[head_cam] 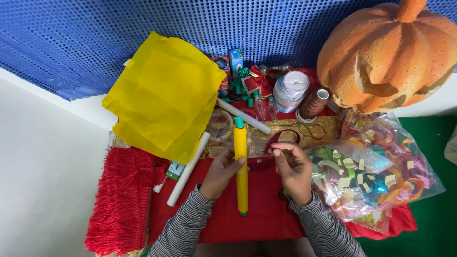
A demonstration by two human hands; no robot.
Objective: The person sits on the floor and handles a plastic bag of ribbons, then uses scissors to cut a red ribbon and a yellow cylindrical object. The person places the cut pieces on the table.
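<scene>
right now the right hand pinches a dark red ribbon between closed fingertips, just right of the yellow tube, which the left hand grips partway round. judging by this, the ribbon gets fitted to the tube; that needs steadying. the ribbon's far end is hard to trace.

Tube betw. paper sheet at left & bow bag at right, pumpkin behind.

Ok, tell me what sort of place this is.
Probably a craft or decoration table: a clear bag of gift bows, ribbon spools and a big orange pumpkin lie on a red cloth.
</scene>
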